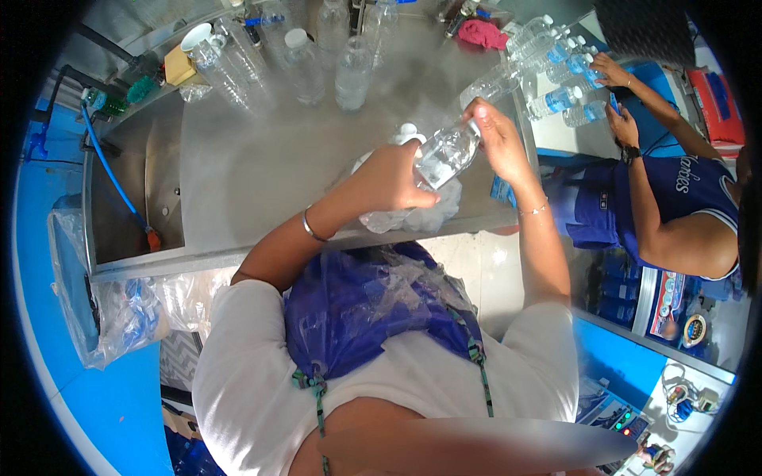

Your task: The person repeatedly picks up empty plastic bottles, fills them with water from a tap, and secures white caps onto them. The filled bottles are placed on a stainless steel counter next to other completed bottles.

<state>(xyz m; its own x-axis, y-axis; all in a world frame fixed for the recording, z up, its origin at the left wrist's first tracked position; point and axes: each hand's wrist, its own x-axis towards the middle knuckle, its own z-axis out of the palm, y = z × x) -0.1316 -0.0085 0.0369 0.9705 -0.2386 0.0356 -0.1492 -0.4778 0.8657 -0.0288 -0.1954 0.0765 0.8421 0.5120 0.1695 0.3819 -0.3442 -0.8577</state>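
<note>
A small clear plastic bottle is tilted over the front edge of the steel counter. My left hand grips its lower body, with thumb and fingers around it. At the bottle's upper end, my right hand has its fingers on the white cap. Under and behind the left hand lies a clear plastic bag, partly hidden; it seems to hold pale pieces that I cannot make out. White caps show at its far side. An unlabelled clear bottle lies beyond my right hand.
Several clear bottles stand along the counter's back. A sink with a blue hose is at left. Labelled bottles lie at right, where a co-worker's hand touches one. A pink cloth sits behind.
</note>
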